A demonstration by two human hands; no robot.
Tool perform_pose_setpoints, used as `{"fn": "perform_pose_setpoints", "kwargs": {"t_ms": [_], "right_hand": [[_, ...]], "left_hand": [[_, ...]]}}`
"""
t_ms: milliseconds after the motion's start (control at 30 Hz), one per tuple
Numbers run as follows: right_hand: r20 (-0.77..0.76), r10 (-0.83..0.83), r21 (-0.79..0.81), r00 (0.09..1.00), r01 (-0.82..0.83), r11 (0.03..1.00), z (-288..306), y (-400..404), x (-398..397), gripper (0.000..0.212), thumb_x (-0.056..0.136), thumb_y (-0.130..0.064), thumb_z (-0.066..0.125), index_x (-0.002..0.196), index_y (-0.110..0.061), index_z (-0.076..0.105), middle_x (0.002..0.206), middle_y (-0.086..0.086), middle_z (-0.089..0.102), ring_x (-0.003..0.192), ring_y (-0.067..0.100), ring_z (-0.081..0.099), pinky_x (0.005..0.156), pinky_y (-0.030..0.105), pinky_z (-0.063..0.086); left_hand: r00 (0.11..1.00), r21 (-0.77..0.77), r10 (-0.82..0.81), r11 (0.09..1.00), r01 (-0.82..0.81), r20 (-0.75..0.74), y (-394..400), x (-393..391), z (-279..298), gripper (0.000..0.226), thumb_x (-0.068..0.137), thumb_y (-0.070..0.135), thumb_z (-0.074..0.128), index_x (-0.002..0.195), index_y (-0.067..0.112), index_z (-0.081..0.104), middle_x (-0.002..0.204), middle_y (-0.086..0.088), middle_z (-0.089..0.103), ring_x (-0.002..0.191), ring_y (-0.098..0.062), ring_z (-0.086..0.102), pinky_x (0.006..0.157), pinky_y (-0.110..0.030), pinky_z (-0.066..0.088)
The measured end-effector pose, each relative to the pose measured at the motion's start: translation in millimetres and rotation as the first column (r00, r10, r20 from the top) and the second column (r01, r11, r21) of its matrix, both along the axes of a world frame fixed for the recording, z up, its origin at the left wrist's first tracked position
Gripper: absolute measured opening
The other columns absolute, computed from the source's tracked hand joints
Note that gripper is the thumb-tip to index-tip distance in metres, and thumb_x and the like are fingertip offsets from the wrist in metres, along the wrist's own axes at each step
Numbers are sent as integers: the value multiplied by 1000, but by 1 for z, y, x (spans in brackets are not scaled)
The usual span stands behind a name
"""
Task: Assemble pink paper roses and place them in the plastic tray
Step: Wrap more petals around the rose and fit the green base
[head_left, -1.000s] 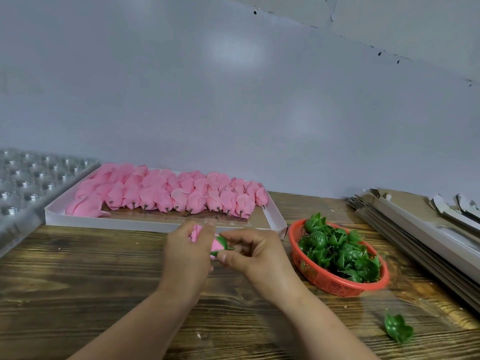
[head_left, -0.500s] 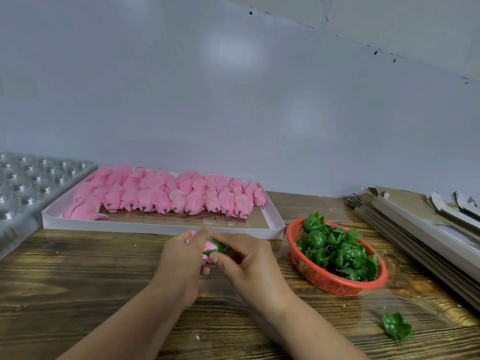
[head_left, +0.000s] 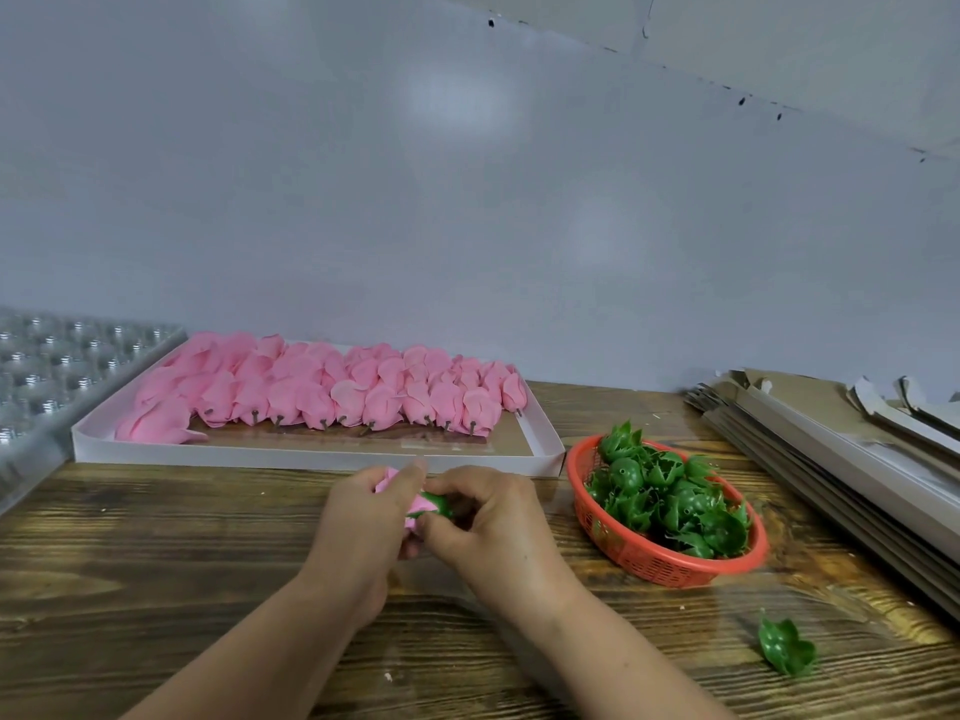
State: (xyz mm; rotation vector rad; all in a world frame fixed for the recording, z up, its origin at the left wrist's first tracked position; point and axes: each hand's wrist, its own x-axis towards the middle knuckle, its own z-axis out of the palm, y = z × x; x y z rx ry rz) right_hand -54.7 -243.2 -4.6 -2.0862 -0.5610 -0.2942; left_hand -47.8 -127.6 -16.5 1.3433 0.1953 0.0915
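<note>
Over the past second the two hands have drawn closer together and the green calyx (head_left: pixel 437 504) has been pushed further onto the base of the pink paper rose (head_left: pixel 399 485), so that less pink shows between them. The left hand (head_left: pixel 371 517) curls round the bloom, mostly hiding it, while the right hand (head_left: pixel 491 517) pinches the calyx between thumb and fingers, both held just above the wooden table (head_left: pixel 156 553). That suggests the fitting step is nearly done, with placement still to come. Just beyond the hands, a shallow white box (head_left: pixel 311 454) holds rows of unfinished pink blooms (head_left: pixel 322 392), their short stems pointing toward the person. To the right, a red plastic basket (head_left: pixel 665 563) is heaped with more green calyxes, and one loose calyx (head_left: pixel 787 649) lies apart on the table near the right edge. The clear plastic tray (head_left: pixel 62 366) sits at far left, no roses visible in its cells.
</note>
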Motion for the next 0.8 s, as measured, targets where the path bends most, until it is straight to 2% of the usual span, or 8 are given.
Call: {"fn": "perform_pose_setpoints", "kwargs": {"t_ms": [133, 200, 300, 367, 533, 633, 733, 800], "right_hand": [[-120, -23, 197, 992, 46, 979, 4, -1, 2, 10, 75, 3, 68, 80, -5, 71, 73, 19, 69, 65, 21, 62, 65, 38, 51], [-224, -14, 385, 975, 102, 917, 9, -4, 3, 8, 78, 7, 67, 82, 1, 70, 70, 25, 66, 57, 19, 55, 56, 30, 47], [-441, 206, 708, 873, 198, 677, 17, -7, 6, 8, 83, 7, 57, 86, 9, 64, 66, 20, 63, 49, 18, 58, 45, 21, 50], [-493, 380, 798, 783, 233, 556, 18, -4, 4, 11, 84, 6, 54, 91, 10, 61, 66, 19, 63, 47, 19, 60, 45, 22, 53], [-579, 423, 723, 697, 199, 662, 14, 1, 0, 22, 83, -1, 54, 104, 1, 61, 72, 13, 66, 55, 18, 60, 51, 24, 52], [-591, 438, 721, 677, 200, 663, 15, 1, -1, 15, 87, 0, 51, 86, 1, 66, 53, 10, 59, 39, 13, 56, 40, 20, 49], [-610, 433, 705, 664, 206, 679, 16, 0, -2, 14, 88, -2, 51, 82, 2, 64, 52, 10, 57, 36, 13, 55, 38, 20, 49], [-625, 424, 688, 656, 207, 695, 16, 0, -1, 13, 87, 0, 50, 82, 1, 61, 54, 11, 57, 36, 13, 54, 38, 20, 48]], "left_hand": [[993, 95, -14, 995, 3, 116, -1, -4, 3, 53, 87, 55, 49, 79, 4, 62, 53, 2, 57, 41, -4, 48, 39, -18, 38], [978, 136, -32, 991, 4, 205, -1, -8, 4, 64, 68, 69, 47, 93, 12, 61, 67, 4, 64, 49, 0, 56, 46, -15, 41], [919, 92, -272, 962, 256, 285, -6, -12, 1, 50, 68, 49, 65, 108, 20, 58, 89, 1, 73, 79, -5, 69, 66, -19, 52], [868, 51, -391, 917, 396, 307, -10, -14, -1, 24, 72, 26, 71, 93, 14, 66, 77, -4, 71, 74, -15, 69, 65, -24, 54], [916, -141, -339, 917, 373, 216, -8, -15, -1, 37, 56, 31, 83, 91, 22, 76, 93, -20, 69, 84, -24, 65, 70, -29, 56], [922, -297, -346, 874, 384, 173, -7, -15, 1, 48, 54, 24, 86, 99, 12, 73, 91, -18, 60, 76, -22, 56, 63, -30, 49], [911, -379, -386, 829, 411, 142, -6, -15, 3, 49, 58, 31, 78, 100, 5, 74, 101, -17, 48, 94, -29, 38, 71, -37, 41], [908, -387, -397, 823, 416, 131, -4, -14, 4, 47, 59, 24, 83, 100, 3, 74, 90, -19, 58, 81, -29, 46, 64, -34, 45]]}}
